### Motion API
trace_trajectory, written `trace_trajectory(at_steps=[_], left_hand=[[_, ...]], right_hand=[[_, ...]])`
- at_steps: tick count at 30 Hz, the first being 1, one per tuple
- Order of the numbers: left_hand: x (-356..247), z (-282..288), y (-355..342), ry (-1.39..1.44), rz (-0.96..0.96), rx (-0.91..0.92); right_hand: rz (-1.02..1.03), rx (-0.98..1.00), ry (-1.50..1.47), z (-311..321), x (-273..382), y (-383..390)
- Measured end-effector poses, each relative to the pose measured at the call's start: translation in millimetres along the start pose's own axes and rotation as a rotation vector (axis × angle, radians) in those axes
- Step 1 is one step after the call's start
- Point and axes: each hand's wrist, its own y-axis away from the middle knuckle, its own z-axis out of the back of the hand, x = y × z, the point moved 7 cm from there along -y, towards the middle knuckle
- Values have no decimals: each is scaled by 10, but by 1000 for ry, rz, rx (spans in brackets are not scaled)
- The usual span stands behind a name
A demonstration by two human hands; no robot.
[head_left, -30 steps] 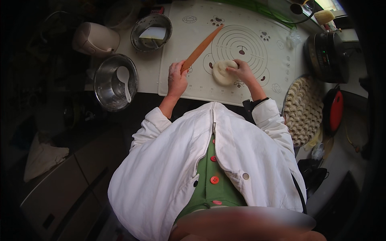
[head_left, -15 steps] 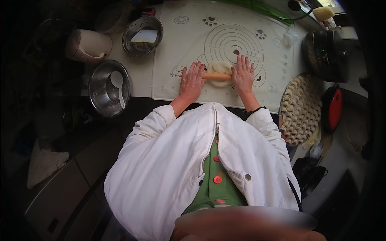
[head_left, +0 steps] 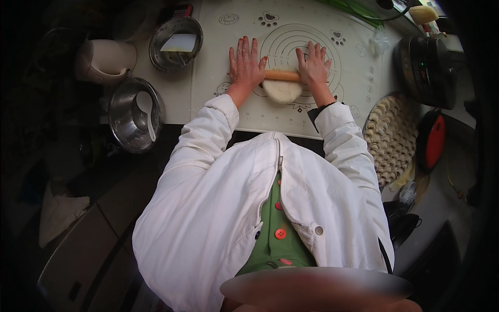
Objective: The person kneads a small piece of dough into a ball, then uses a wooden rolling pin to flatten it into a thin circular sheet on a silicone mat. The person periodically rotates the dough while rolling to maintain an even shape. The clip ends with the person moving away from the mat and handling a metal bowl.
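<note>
Lying over the rolling pin (head_left: pixel 283 76), the left hand (head_left: pixel 246 66) and right hand (head_left: pixel 314 67) have fingers straight and apart; between them, dough (head_left: pixel 283 92) shows on the pin's near side, on the mat (head_left: pixel 212 65).

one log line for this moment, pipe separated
left hand: on rolling pin | right hand: on its other end | dough: on mat, pin at far edge

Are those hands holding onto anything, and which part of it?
Nothing looks gripped: the left hand and right hand rest open, palms down, over opposite ends of the rolling pin.
</note>
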Motion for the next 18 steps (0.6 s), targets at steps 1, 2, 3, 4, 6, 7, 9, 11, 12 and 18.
trace_trajectory(at_steps=[1, 2, 3, 4, 6, 7, 9, 11, 12, 18], left_hand=[[22, -41, -57, 16, 27, 1], [48, -71, -80, 23, 68, 10], [85, -105, -77, 50, 110, 52], [69, -75, -43, 0, 87, 31], [18, -20, 94, -51, 46, 52], [-22, 19, 197, -15, 12, 78], [-83, 147, 569, 47, -44, 155], [-127, 253, 879, 12, -57, 233], [-159, 311, 964, 0, -80, 216], [-39, 207, 912, 8, 33, 184]], right_hand=[[2, -16, -12, 8, 0, -39], [12, -53, -31, 28, 7, -53], [-9, -17, -14, -4, -10, -45], [-27, -6, -4, -23, -33, 8], [-7, -39, 27, -30, -36, 160], [36, -83, 47, -10, -45, 352], [175, -142, 75, 28, -27, 717], [355, -208, 88, 101, 35, 1068], [360, -155, 108, 85, 33, 1161], [448, -123, 150, 176, 256, 904]])
